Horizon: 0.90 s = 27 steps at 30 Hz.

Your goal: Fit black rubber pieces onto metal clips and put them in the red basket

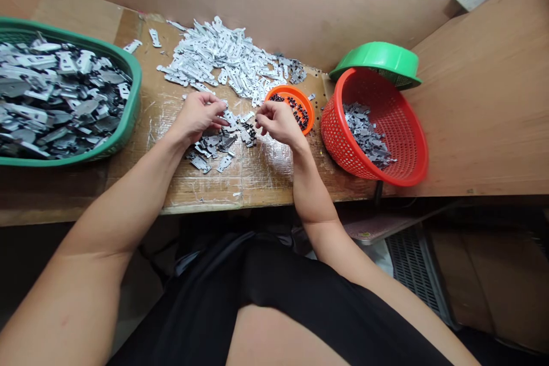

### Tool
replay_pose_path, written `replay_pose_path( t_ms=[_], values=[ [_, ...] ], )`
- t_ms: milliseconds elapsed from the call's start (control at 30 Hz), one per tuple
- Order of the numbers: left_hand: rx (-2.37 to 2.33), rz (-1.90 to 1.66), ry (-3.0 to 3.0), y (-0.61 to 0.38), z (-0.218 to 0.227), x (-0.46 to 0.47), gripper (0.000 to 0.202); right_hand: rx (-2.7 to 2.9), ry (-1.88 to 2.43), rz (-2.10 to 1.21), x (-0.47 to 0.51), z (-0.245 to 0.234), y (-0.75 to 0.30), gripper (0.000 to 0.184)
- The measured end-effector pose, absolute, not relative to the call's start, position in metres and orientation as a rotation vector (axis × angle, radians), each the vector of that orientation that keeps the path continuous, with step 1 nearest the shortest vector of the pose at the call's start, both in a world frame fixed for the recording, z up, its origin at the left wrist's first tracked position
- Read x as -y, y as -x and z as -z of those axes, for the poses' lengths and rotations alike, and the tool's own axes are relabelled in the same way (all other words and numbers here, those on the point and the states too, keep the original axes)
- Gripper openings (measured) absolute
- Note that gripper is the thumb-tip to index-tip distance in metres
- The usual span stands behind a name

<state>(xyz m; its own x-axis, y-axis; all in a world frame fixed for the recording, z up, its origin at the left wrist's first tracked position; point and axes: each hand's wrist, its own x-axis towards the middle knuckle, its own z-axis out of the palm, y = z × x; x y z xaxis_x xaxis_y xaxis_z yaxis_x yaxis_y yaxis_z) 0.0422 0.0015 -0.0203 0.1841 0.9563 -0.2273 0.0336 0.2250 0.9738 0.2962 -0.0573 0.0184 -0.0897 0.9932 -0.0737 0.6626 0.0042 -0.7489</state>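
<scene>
My left hand point(199, 114) is closed in a pinch above a small pile of grey metal plates point(210, 146). A bright bit of metal shows at its fingertips, apparently the edge of a metal plate. To its right, my right hand point(279, 121) also pinches, thumb against fingers; a tiny dark piece seems to be at the tips, too small to name. Just behind the right hand is an orange dish point(309, 107) with small dark parts in it. Several dark-studded pieces point(247, 134) lie between the two hands.
A large heap of pale metal plates point(223, 54) lies against the back wall. On the left stands a green basket point(136, 80) full of metal assemblies. A red basket point(412, 143) with grey parts tilts at right, a light green basket point(377, 57) behind it.
</scene>
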Motion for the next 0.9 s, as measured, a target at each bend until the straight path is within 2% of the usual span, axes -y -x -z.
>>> replay_pose_path(
  t_ms=[67,200,300,500,900],
  values=[
    [-1.173,-0.879,-1.133,-0.045,0.02,0.002,0.027,1.629,1.556,-1.031,0.055,-0.015,-0.286,0.028],
    [-1.178,-0.825,-1.118,-0.048,0.012,0.01,0.032,1.46,1.36,-1.087,0.041,0.006,-0.266,0.061],
    [-1.144,-0.802,-1.089,-0.047,0.004,0.014,0.032,1.365,1.234,-1.105,0.032,0.025,-0.255,0.073],
    [-1.122,-0.788,-1.0,-0.045,-0.005,0.017,0.03,1.277,1.218,-1.065,0.031,0.042,-0.239,0.071],
    [-1.083,-0.786,-0.958,-0.046,-0.015,0.022,0.038,1.275,1.319,-1.175,0.034,0.024,-0.244,0.064]
  ],
)
